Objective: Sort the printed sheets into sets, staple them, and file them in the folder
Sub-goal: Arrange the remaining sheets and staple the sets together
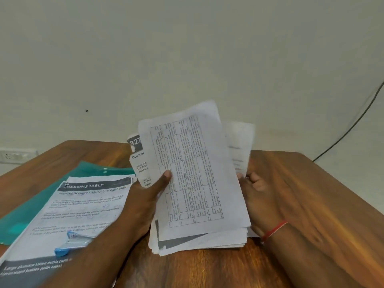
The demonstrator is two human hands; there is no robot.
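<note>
Sorting stage, seen from the head camera, left to right. A green folder (25, 215) lies flat at the left of the wooden table (311, 194). A printed set (87, 206) headed "Dressing Table" rests partly on top of it. A blue stapler (71, 243) lies on that set, near its lower edge. The left hand (145, 200) grasps the stack of sheets (197, 183), with its thumb pressed on the front page, a printed grid. The stack is held raised and tilted above the table centre, and its pages are fanned and uneven. The right hand (255, 196) seems to clasp the stack's right edge, though its fingers are partly hidden behind the paper. A red thread (274, 230) circles that wrist.

Risks: the stack is loose, so a slackened thumb would likely let pages slide out and lose their order. Pages facing different ways could end up in the wrong set. A forearm sweeping left might knock the stapler off the set.
</note>
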